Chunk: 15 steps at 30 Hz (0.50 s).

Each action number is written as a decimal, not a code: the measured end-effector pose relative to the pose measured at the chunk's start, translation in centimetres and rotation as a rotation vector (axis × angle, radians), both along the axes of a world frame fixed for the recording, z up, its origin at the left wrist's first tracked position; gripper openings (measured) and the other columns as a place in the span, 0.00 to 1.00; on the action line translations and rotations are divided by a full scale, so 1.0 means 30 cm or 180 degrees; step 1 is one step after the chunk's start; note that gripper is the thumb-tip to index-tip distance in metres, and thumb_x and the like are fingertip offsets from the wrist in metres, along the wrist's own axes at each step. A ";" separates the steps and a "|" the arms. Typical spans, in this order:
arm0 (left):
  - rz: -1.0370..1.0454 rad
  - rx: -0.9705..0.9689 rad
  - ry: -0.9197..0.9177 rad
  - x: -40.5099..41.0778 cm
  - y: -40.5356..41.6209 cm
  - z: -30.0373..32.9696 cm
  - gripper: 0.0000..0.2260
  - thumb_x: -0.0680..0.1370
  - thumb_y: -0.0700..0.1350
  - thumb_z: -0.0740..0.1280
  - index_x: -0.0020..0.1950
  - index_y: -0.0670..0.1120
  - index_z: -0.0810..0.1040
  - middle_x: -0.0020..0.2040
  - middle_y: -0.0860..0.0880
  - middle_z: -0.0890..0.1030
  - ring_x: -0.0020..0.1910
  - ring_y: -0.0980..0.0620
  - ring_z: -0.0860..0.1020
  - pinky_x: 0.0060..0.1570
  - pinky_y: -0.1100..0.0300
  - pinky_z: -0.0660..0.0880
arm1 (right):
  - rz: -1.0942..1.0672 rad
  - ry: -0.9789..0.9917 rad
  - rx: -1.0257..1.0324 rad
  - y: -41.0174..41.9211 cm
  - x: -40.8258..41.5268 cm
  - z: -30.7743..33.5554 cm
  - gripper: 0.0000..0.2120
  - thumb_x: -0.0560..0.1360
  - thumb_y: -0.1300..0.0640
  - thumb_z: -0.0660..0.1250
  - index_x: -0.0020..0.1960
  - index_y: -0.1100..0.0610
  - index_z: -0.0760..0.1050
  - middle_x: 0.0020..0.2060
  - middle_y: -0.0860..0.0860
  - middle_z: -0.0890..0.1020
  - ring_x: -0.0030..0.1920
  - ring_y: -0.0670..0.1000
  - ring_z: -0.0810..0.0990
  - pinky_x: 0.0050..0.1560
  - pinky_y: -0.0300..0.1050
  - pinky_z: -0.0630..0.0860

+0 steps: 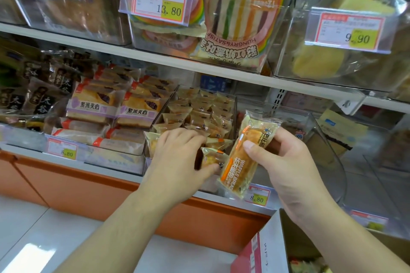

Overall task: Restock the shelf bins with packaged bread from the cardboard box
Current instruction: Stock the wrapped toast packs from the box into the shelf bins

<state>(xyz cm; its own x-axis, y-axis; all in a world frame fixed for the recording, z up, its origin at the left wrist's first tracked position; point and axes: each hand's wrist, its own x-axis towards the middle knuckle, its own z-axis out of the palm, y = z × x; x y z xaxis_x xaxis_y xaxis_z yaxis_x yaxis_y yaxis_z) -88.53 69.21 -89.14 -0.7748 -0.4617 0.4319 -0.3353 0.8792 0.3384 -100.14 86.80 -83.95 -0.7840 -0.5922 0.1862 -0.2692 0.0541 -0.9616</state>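
Restocking mid-way: clear waffle-bread bin on the lower shelf already mostly full, rows packed to the back. Left hand pinches a small packet at the bin's front edge. Right hand grips a waffle bread pack just beside the bin, not yet placed. Cardboard box open at bottom right, contents barely visible. Room only at the bin front; upper shelf overhangs close.

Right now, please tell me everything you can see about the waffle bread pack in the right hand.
The waffle bread pack is a long clear plastic wrapper with an orange band, white "WAFFLE BREAD" lettering and golden-brown bread inside. It looks sealed, with crimped ends. It stands nearly upright, top tilted right, in front of the bin of like packs. The right hand grips its middle, thumb on the front.
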 end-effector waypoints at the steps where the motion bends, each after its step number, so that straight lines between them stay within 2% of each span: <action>1: 0.0015 0.0021 -0.0062 -0.005 -0.002 -0.004 0.27 0.75 0.68 0.68 0.70 0.58 0.74 0.67 0.60 0.75 0.71 0.55 0.67 0.75 0.53 0.56 | -0.0025 -0.0007 0.0001 0.001 -0.004 -0.005 0.09 0.79 0.58 0.74 0.56 0.45 0.83 0.49 0.41 0.88 0.53 0.41 0.86 0.48 0.39 0.81; 5: 0.0229 -0.0042 -0.0121 -0.004 -0.027 0.008 0.23 0.74 0.65 0.72 0.66 0.61 0.75 0.65 0.62 0.76 0.70 0.56 0.69 0.74 0.52 0.58 | -0.0148 -0.0069 0.0003 0.006 -0.019 -0.017 0.09 0.78 0.57 0.74 0.56 0.45 0.83 0.49 0.41 0.88 0.53 0.41 0.86 0.51 0.43 0.81; 9: 0.0162 -0.0016 -0.0357 0.004 -0.051 0.023 0.25 0.74 0.64 0.74 0.68 0.62 0.73 0.66 0.63 0.75 0.72 0.56 0.67 0.75 0.51 0.56 | -0.0187 -0.0060 -0.0057 0.007 -0.029 -0.009 0.09 0.78 0.57 0.75 0.55 0.45 0.83 0.49 0.42 0.88 0.53 0.42 0.86 0.53 0.45 0.81; 12: 0.0091 0.0041 -0.0479 0.007 -0.056 0.033 0.25 0.75 0.62 0.72 0.70 0.62 0.71 0.67 0.64 0.73 0.72 0.56 0.65 0.75 0.51 0.54 | -0.0161 -0.0077 -0.0110 0.003 -0.033 0.007 0.09 0.78 0.57 0.74 0.56 0.46 0.83 0.49 0.43 0.88 0.53 0.43 0.86 0.52 0.46 0.82; 15: 0.0075 -0.0014 -0.0563 -0.011 -0.032 0.034 0.25 0.75 0.65 0.69 0.71 0.61 0.72 0.68 0.63 0.74 0.72 0.53 0.64 0.73 0.49 0.53 | -0.0172 -0.0083 -0.0145 -0.001 -0.035 0.012 0.09 0.79 0.58 0.74 0.56 0.46 0.83 0.49 0.43 0.88 0.52 0.43 0.87 0.50 0.43 0.82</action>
<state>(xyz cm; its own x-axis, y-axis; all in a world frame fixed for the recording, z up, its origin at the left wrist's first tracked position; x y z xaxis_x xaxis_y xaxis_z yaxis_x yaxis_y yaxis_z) -88.86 68.25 -88.13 -0.8278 -0.4792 0.2918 -0.4099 0.8717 0.2685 -101.19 86.76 -83.58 -0.8195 -0.5403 0.1911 -0.2419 0.0238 -0.9700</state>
